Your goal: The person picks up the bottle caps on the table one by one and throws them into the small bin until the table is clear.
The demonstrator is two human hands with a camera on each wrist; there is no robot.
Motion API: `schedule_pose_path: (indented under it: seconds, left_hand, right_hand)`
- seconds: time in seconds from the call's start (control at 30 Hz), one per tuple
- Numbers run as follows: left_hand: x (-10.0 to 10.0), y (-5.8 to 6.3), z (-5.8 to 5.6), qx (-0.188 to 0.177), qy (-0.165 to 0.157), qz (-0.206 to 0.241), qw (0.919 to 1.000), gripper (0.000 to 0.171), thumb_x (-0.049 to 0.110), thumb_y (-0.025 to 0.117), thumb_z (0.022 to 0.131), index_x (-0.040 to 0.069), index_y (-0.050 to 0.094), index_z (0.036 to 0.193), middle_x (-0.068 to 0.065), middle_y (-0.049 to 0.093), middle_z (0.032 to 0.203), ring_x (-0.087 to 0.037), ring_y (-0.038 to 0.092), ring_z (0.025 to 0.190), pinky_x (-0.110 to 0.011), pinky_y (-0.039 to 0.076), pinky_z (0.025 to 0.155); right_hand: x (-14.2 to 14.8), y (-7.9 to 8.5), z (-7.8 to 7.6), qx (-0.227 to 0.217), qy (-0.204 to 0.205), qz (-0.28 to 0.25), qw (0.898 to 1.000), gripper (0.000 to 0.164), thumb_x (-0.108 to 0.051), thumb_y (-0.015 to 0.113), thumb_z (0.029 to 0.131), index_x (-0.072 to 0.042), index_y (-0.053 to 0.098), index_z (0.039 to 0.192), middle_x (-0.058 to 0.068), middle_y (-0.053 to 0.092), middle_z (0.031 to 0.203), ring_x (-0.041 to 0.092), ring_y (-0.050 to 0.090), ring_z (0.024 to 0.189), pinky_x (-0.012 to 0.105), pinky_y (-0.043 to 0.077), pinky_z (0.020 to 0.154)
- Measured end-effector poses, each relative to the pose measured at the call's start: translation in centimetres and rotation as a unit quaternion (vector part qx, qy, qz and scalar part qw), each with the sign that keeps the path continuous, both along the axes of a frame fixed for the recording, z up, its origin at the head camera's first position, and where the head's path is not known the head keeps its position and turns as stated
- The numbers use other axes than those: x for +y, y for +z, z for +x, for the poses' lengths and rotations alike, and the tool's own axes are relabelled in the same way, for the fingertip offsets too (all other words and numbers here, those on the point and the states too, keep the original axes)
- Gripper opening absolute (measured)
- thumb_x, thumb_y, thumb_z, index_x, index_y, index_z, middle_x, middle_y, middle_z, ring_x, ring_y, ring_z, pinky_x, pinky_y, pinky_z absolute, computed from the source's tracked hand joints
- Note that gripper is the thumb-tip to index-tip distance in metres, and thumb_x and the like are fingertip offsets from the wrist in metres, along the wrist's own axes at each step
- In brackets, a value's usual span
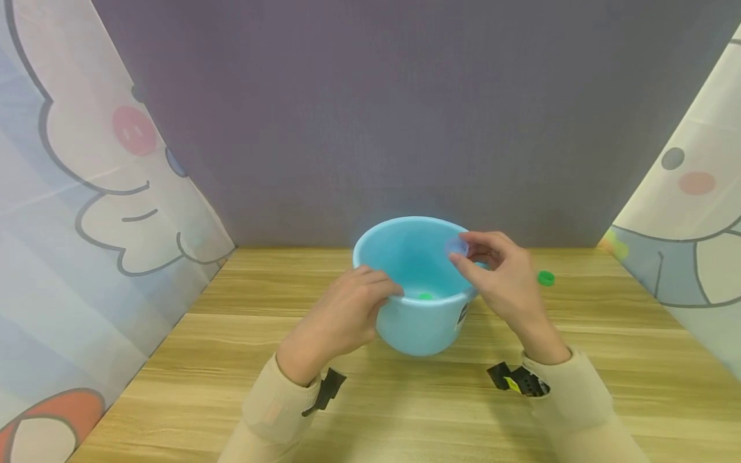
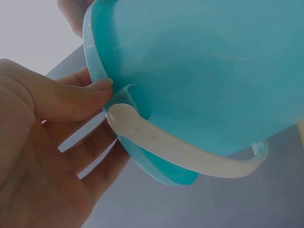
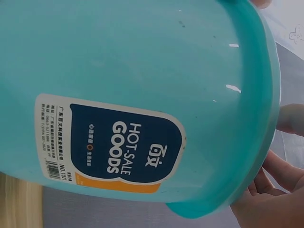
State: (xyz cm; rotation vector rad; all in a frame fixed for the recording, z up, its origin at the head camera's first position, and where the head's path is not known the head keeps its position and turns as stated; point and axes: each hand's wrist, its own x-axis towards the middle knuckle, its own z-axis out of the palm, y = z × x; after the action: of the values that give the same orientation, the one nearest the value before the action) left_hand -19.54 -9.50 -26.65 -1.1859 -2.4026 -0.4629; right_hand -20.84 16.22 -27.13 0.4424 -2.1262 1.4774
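Observation:
A light blue plastic bucket (image 1: 421, 328) stands upright on the wooden table. My left hand (image 1: 353, 305) grips its left front rim, thumb on the wall and fingers over the edge; in the left wrist view the white bucket handle (image 2: 175, 152) hangs by it. At the right rim, my right hand (image 1: 506, 273) pinches a small translucent bluish-purple round piece (image 1: 456, 247) between thumb and fingertips, above the bucket's opening. Its exact kind is too blurred to tell. Inside on the bottom lies a small green piece (image 1: 426, 296), partly hidden by the front rim.
A green ring-shaped cap (image 1: 546, 278) lies on the wooden table (image 1: 231, 360), right of the bucket. Behind the table rises a grey panel (image 1: 405, 116). Cartoon-printed curtains (image 1: 64, 257) hang at both sides. The bucket carries a printed label (image 3: 123, 142).

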Motion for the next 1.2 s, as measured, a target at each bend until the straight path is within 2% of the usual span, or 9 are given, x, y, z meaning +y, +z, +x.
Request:
schedule_pose_path:
  seconds: [0.17, 0.33, 0.57, 1.2]
  left_hand:
    - [0.02, -0.01, -0.05, -0.001, -0.002, 0.001, 1.0, 0.037, -0.009, 0.082, 0.072, 0.009, 0.074, 0.103, 0.0, 0.073, 0.1, -0.022, 0.062, 0.097, -0.036, 0.053, 0.091]
    - [0.04, -0.01, -0.11, 0.001, -0.004, 0.003, 1.0, 0.036, -0.009, 0.081, 0.073, 0.009, 0.074, 0.103, 0.0, 0.073, 0.1, -0.022, 0.063, 0.097, -0.036, 0.053, 0.091]
    - [0.06, 0.02, -0.08, -0.001, -0.003, 0.002, 1.0, 0.036, -0.009, 0.082, 0.073, 0.009, 0.074, 0.104, 0.0, 0.073, 0.1, -0.022, 0.063, 0.097, -0.036, 0.053, 0.091]
    - [0.05, 0.02, -0.06, 0.006, -0.002, 0.002, 1.0, 0.033, -0.012, 0.076, 0.077, 0.009, 0.074, 0.103, 0.0, 0.073, 0.099, -0.021, 0.063, 0.095, -0.036, 0.053, 0.09]
  right_hand:
    - [-0.03, 0.0, -0.08, 0.005, -0.002, -0.01, 1.0, 0.034, -0.007, 0.077, 0.089, 0.005, 0.069, 0.12, 0.012, 0.061, 0.103, 0.015, 0.063, 0.093, 0.016, 0.053, 0.086]
    - [-0.08, -0.02, -0.11, 0.01, -0.002, -0.02, 1.0, 0.034, -0.006, 0.077, 0.089, 0.006, 0.068, 0.119, 0.012, 0.062, 0.104, 0.015, 0.063, 0.093, 0.017, 0.053, 0.086]
    - [-0.09, -0.07, -0.16, 0.017, 0.011, -0.034, 0.999, 0.033, -0.001, 0.076, 0.088, 0.009, 0.067, 0.118, 0.019, 0.062, 0.11, 0.016, 0.064, 0.094, 0.018, 0.053, 0.088]
    - [0.11, 0.07, -0.05, 0.023, 0.003, -0.037, 0.999, 0.033, -0.001, 0.075, 0.088, 0.009, 0.067, 0.118, 0.016, 0.063, 0.11, 0.016, 0.063, 0.094, 0.018, 0.052, 0.089]
